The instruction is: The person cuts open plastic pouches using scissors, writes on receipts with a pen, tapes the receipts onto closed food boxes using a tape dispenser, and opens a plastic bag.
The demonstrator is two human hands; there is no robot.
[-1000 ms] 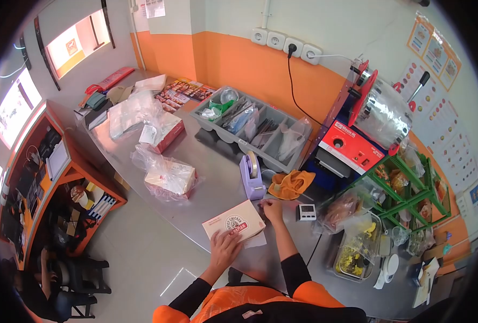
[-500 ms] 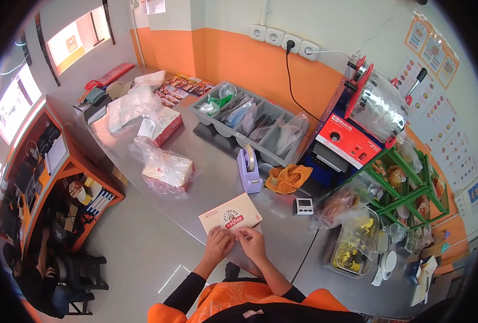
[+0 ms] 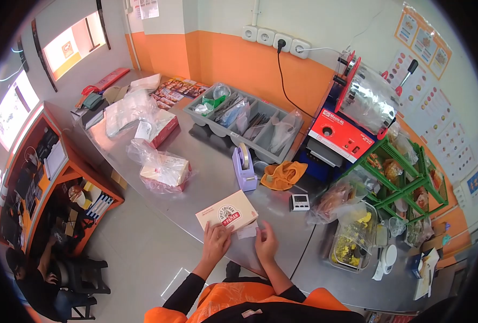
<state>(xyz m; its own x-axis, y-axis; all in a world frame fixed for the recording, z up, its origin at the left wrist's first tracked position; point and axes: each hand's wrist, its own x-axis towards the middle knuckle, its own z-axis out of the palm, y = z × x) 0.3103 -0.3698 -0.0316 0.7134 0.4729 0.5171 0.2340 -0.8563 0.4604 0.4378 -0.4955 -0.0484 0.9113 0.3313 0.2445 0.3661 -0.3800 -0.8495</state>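
Note:
A cream printed box (image 3: pixel 227 214) lies on the steel counter near its front edge. At the box's lower edge rests my left hand (image 3: pixel 216 242), its fingers on the cardboard. A small white paper slip (image 3: pixel 247 230) lies beside the box, between my two hands. My right hand (image 3: pixel 267 242) is just right of the slip, with fingers apart and a fingertip near its edge. Beyond the box stands a purple tape dispenser (image 3: pixel 244 171), with an orange cloth (image 3: pixel 283 175) to its right and a small timer (image 3: pixel 300 202) nearer me.
Bagged boxes (image 3: pixel 165 171) stand at left, a grey divided tray (image 3: pixel 250 124) at the back. On the right are a red-and-blue sealing machine (image 3: pixel 340 135), green baskets (image 3: pixel 406 185) and a steel tray (image 3: pixel 353 245) of yellow food. A seated person (image 3: pixel 37 277) is at far left.
My hands, together at the box's front edge half a second ago, are now apart. The right one has moved right, and the white slip shows between them.

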